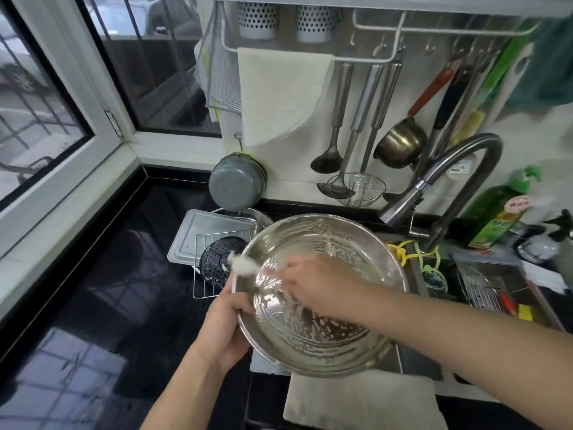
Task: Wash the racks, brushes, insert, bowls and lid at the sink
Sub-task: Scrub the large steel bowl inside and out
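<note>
A large steel bowl (319,293) is sitting tilted at the centre of the frame, its soapy inside facing up and toward the camera, its rim reaching over the sink (483,274) at centre right. The left hand (228,330) is gripping the bowl's lower-left rim, fingers curled over the edge. The right hand (313,280) is reaching into the bowl from the right, fingers closed round a blurred white scrubber (245,264) whose long axis is pointing toward the left of the frame, its tip passing over the rim.

Left of the bowl, on the black table (117,259), a perforated dark insert (217,262) is lying on a wire rack (204,287) beside a steel tray (201,234). In the sink another rack (479,288) is lying flat. At right a green bottle (499,212) is standing, its label writing too blurred to read. The faucet (434,187) is arching over the bowl's upper-right edge.
</note>
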Available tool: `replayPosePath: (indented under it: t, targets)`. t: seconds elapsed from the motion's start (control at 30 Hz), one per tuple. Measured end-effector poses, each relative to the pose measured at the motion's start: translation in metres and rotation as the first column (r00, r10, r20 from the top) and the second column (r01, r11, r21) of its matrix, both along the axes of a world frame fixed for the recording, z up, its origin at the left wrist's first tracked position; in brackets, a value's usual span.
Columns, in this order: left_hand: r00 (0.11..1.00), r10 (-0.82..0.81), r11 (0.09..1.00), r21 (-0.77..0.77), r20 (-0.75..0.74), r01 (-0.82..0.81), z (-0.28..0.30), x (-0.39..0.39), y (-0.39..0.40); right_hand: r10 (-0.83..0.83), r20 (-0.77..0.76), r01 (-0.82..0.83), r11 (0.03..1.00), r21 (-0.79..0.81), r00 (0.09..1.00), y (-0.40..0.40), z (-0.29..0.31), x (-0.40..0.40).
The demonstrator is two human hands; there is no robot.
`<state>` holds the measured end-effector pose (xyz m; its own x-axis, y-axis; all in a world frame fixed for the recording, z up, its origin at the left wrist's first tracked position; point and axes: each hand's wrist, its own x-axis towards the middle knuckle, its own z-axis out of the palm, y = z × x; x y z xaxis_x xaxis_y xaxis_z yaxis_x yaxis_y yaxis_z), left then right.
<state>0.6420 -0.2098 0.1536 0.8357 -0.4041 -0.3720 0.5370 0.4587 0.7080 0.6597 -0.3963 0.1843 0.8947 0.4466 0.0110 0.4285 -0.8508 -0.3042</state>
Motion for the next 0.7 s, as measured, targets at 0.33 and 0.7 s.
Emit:
replayPosePath:
  t: [0.33, 0.7]
  targets:
    - [1.000, -0.012, 0.998, -0.069, -0.005, 0.011, -0.006, 0.004, 0.004, -0.018, -0.080, 0.011, 0.996, -0.089, 0.997, -0.001, 0.016, 0.013]
    - [0.999, -0.045, 0.988, -0.148, 0.022, 0.048, -0.012, 0.003, 0.001, -0.009, -0.114, -0.006, 0.991, -0.131, 0.993, 0.004, 0.023, 0.019]
